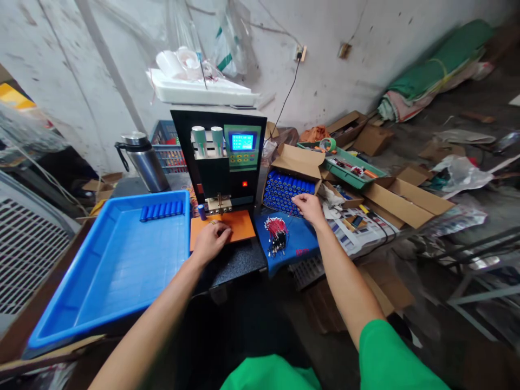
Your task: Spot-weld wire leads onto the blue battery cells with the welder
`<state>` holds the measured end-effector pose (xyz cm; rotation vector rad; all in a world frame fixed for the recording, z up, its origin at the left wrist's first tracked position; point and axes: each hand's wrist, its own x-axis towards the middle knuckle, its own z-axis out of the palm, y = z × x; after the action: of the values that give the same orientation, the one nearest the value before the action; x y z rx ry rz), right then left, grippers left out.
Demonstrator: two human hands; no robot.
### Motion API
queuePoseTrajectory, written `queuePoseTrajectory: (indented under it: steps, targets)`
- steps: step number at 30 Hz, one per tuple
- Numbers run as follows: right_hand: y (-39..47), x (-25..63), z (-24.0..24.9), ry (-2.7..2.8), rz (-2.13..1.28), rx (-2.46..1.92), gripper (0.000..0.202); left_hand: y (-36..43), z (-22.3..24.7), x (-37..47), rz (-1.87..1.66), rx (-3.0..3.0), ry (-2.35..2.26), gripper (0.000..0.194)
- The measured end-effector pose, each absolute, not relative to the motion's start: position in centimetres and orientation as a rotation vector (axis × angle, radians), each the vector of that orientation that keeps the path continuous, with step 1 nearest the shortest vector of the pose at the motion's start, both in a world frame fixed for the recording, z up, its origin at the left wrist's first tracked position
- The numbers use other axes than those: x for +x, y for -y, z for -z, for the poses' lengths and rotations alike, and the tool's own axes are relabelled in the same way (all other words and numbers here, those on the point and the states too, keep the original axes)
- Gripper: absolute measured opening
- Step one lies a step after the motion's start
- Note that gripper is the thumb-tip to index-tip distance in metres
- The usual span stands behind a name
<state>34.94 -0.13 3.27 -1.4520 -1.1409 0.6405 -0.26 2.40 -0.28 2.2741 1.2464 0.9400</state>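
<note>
Cylinders (284,189), blue, fill a carton (298,158) just behind and left of the right hand (309,208), whose fingertips meet (any pinched item is indiscernible). The left hand (212,241) rests at the orange plate (239,225), fingers bent; whether they grip anything, I cannot tell.

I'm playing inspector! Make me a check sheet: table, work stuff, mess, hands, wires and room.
Surface: dark tabletop, orange board before the machine.
Work things: lit screen; blue cells in an open box, in the blue tray and one on the orange board; red and black wires on a blue cloth.
Clutter: steel flask, tape roll, green tray.
Hands: left hand at the orange board, right hand near the open box; whether either holds anything is unclear.
Cables: black cord from the wall socket toward the machine.
Surroundings: stained wall, rolled green sheet.
</note>
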Motion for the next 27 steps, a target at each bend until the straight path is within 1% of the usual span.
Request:
queuePoseTrajectory:
  steps: [4,7,11,16,22,27]
  targets:
    - [1.1,33.2,-5.5,1.106,-0.642,-1.345,0.041,-2.6,0.6,-0.4,-0.943,2.24,-1.234,0.032]
    - [1.8,30.8,-5.9,1.063,-0.695,-1.227,0.042,-2.0,0.1,-0.3,-0.979,2.143,-1.203,0.035]
    - [2.9,26.6,-5.2,0.99,-0.798,-1.068,0.04,0.3,-1.8,0.6,-1.058,1.964,-1.14,0.037]
    - [3.9,21.0,-3.7,0.909,-0.893,-0.942,0.038,3.5,-3.6,2.6,-1.004,1.769,-1.028,0.037]
    - [4.5,17.4,-2.8,0.893,-0.979,-0.9,0.035,4.6,-2.6,2.9,-1.065,1.523,-1.034,0.04]
    - [4.7,16.9,-1.9,0.99,-1.035,-0.927,0.041,4.7,-2.2,1.3,-1.082,1.469,-1.1,0.041]
